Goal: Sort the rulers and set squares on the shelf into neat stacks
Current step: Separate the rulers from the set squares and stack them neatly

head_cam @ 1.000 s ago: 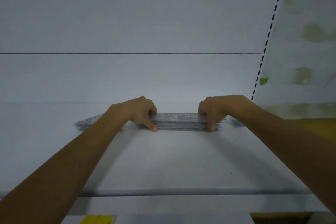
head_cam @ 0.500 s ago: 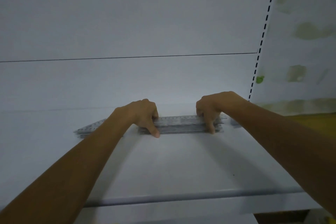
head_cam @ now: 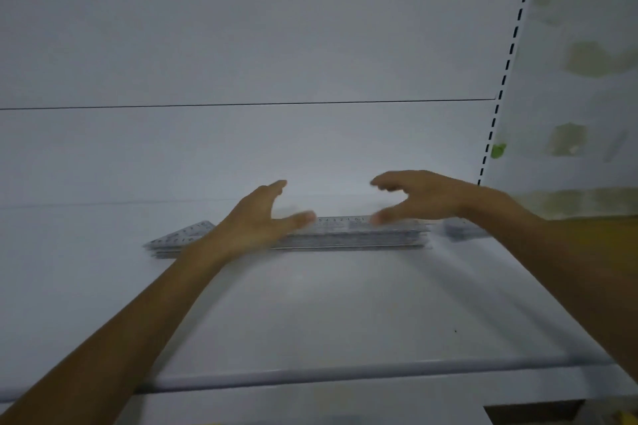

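Observation:
A stack of clear rulers [head_cam: 348, 235] lies lengthwise near the back of the white shelf [head_cam: 310, 314]. Left of it a stack of clear set squares [head_cam: 179, 238] pokes out from behind my left wrist. A small clear piece [head_cam: 461, 229] lies to the right of the rulers, partly hidden by my right forearm. My left hand [head_cam: 262, 217] hovers over the left end of the ruler stack, fingers spread and holding nothing. My right hand [head_cam: 414, 198] hovers over the right end, also open, blurred by motion.
The shelf's rounded front edge [head_cam: 345, 374] runs across the bottom. A white back panel [head_cam: 241, 62] rises behind the stacks. A slotted upright [head_cam: 511, 55] stands at the right, with a pale stained wall [head_cam: 587, 79] beyond it.
Both hands have let go of the ruler stack and lifted off it with fingers opened. The rulers stay in place on the shelf.

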The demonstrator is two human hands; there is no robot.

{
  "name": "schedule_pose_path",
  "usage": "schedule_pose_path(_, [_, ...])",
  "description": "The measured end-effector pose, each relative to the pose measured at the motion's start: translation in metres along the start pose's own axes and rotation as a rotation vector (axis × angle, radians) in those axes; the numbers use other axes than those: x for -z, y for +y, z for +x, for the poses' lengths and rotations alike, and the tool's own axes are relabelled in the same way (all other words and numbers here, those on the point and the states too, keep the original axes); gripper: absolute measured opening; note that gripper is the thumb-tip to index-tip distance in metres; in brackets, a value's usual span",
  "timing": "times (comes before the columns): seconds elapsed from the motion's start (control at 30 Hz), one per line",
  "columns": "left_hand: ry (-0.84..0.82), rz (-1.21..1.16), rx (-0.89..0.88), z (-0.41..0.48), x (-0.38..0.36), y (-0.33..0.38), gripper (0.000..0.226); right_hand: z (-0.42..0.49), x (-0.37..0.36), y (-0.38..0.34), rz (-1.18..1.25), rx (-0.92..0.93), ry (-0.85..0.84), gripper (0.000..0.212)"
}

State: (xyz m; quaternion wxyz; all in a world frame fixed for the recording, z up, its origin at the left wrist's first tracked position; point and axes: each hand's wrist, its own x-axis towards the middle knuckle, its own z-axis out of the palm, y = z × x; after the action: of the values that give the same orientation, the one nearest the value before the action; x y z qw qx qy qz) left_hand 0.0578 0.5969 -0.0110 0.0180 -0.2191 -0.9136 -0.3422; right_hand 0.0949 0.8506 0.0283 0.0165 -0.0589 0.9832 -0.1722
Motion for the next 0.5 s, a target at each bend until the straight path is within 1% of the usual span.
schedule_pose_path(0.03, [0.106, -0.119, -0.006, -0.008, -0.002, -0.001, 0.094, -0.010, -0.006, 0.003, 0.166, 0.020, 0.166, 0.079])
schedule_pose_path(0.1, [0.234, -0.260, 0.035, -0.016, -0.006, -0.005, 0.073, -0.026, -0.023, 0.007, 0.439, -0.007, 0.463, 0.064])
schedule_pose_path(0.13, [0.262, -0.276, 0.057, -0.017, -0.009, -0.007, 0.065, -0.031, -0.032, 0.009, 0.515, -0.042, 0.555, 0.054])
schedule_pose_path(0.17, [0.276, -0.251, 0.058, -0.018, -0.012, -0.009, 0.059, -0.034, -0.039, 0.011, 0.547, -0.083, 0.602, 0.048])
schedule_pose_path(0.23, [0.306, -0.118, -0.013, -0.019, -0.019, -0.010, 0.052, -0.037, -0.051, 0.014, 0.516, -0.146, 0.636, 0.045])
schedule_pose_path(0.3, [0.318, -0.017, -0.074, -0.021, -0.026, -0.014, 0.052, -0.038, -0.058, 0.018, 0.443, -0.179, 0.642, 0.048])
schedule_pose_path(0.37, [0.307, -0.002, -0.078, -0.023, -0.031, -0.019, 0.056, -0.039, -0.063, 0.021, 0.398, -0.202, 0.621, 0.053])
schedule_pose_path(0.5, [0.282, -0.024, -0.026, -0.026, -0.029, -0.025, 0.065, -0.043, -0.071, 0.020, 0.388, -0.215, 0.546, 0.063])
